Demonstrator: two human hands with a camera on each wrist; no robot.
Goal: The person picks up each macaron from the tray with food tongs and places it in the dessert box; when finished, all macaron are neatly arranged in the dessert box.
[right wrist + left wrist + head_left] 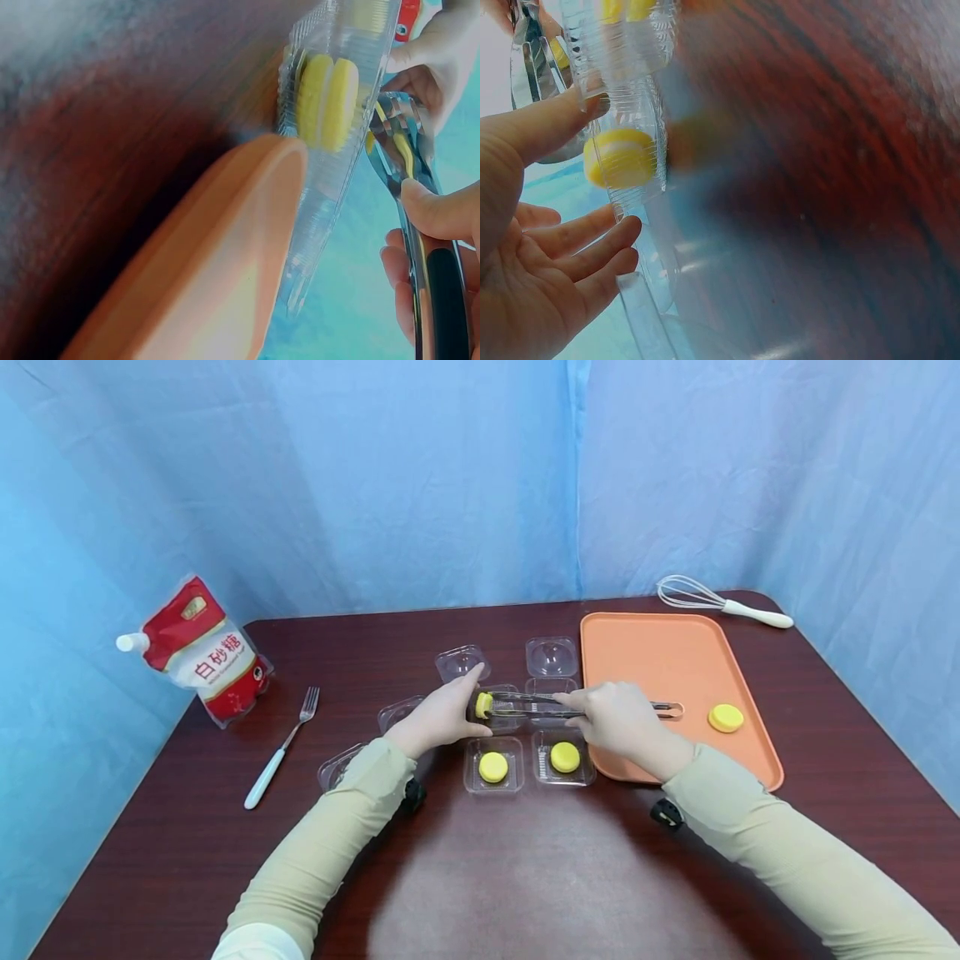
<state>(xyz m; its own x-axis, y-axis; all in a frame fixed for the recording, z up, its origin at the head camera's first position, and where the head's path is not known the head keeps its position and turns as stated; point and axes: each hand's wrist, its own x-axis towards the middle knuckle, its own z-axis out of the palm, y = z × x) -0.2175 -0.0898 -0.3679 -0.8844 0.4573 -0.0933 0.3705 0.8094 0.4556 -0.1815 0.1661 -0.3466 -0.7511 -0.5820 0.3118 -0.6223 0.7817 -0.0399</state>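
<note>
My right hand [621, 720] grips metal tongs [525, 713], thumb on one arm and fingers on the other. Their tips hold a yellow macaron [484, 704] on edge, over a clear plastic box [510, 724] in the back row. My left hand [441, 714] is spread at this box's left side, thumb toward the front and index finger reaching to the back. Its fingers look relaxed in the left wrist view. Two front boxes [472, 785] each hold one macaron; the front-left macaron [622, 158] shows through its clear wall.
An orange tray [652, 652] with another macaron [725, 718] lies to the right, a whisk [723, 602] behind it. Clear domed lids [552, 657] stand behind the boxes, more under my left forearm. At left are a fork [283, 747] and a red-white sugar pouch [213, 652].
</note>
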